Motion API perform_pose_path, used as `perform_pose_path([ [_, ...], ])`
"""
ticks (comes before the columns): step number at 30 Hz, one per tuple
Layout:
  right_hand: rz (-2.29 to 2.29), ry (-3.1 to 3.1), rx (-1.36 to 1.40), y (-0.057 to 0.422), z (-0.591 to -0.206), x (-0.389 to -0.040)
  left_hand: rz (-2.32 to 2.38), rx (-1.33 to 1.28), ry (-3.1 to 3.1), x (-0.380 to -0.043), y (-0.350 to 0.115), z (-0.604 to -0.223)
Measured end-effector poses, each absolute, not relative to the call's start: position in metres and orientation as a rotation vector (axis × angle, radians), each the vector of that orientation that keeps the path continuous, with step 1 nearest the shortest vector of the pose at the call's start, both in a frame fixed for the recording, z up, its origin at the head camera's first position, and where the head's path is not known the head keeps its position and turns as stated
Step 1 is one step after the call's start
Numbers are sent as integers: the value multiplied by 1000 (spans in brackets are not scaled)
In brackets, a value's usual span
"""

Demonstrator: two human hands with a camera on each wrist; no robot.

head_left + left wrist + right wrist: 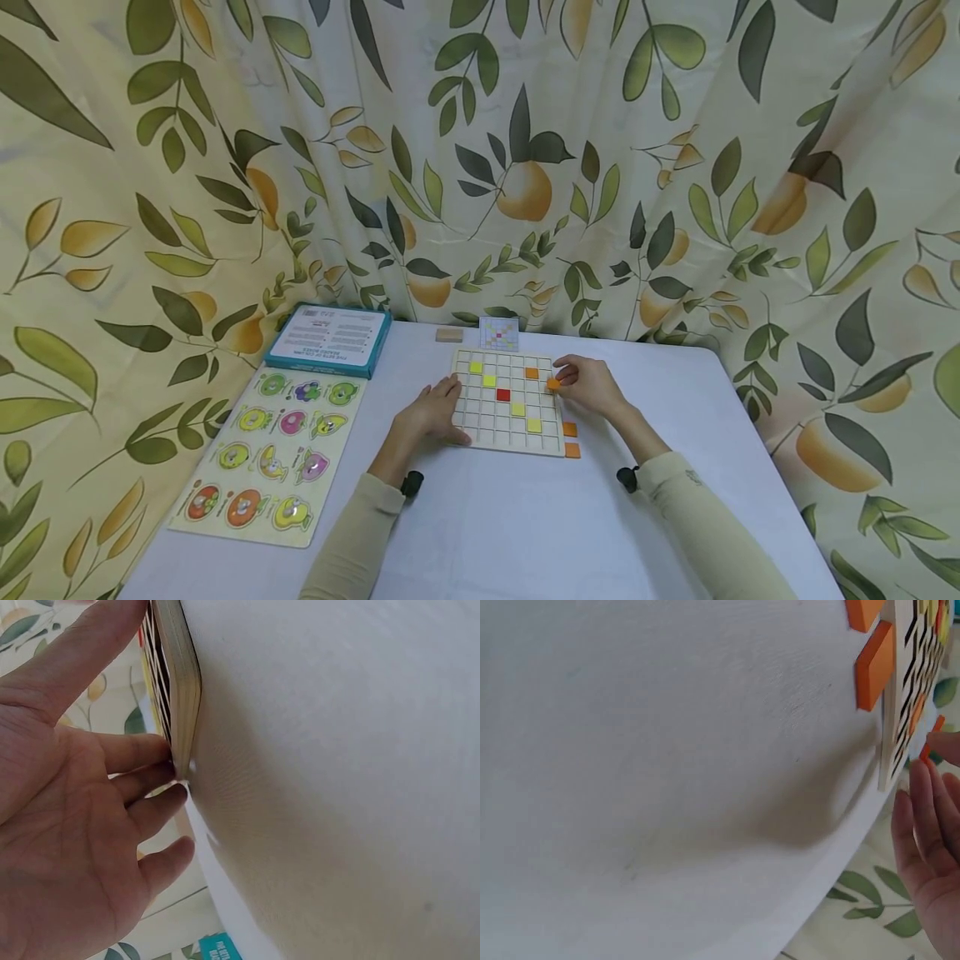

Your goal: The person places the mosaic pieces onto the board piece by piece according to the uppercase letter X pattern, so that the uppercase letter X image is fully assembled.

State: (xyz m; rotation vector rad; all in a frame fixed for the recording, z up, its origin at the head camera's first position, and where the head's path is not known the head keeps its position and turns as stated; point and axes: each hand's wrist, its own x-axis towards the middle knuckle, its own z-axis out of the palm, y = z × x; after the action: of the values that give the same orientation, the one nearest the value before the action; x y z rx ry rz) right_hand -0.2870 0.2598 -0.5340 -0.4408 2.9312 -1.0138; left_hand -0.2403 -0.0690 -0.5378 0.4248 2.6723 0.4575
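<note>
A wooden grid board (480, 425) lies on the table, with several yellow tiles (518, 410), a red tile (503, 395) and an orange tile (531, 373) in its squares. My left hand (429, 412) rests against the board's left side; in the left wrist view the fingertips touch the board's edge (187, 690). At the board's upper right, my right hand (588, 385) pinches another orange tile (552, 384) between thumb and fingers. In the right wrist view this tile (932, 736) shows only partly. Two orange tiles (570, 429) lie beside the board's lower right edge.
Behind the board stands a small pattern card (498, 334) beside a wooden block (449, 335). To the left are a teal box (327, 340) and a board of fruit and vegetable pictures (251, 479). A leaf-patterned curtain (480, 250) hangs behind the white table (510, 525).
</note>
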Motion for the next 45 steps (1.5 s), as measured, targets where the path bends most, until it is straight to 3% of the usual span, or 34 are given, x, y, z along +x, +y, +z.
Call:
perform_pose_path([
  [22,-1082,2829,-471,207,-542,-303,449,424,2670,-242,-68,-539],
  [45,-1140,2822,-393,202,-551,-304,479,416,2683,-238,-69,-536],
])
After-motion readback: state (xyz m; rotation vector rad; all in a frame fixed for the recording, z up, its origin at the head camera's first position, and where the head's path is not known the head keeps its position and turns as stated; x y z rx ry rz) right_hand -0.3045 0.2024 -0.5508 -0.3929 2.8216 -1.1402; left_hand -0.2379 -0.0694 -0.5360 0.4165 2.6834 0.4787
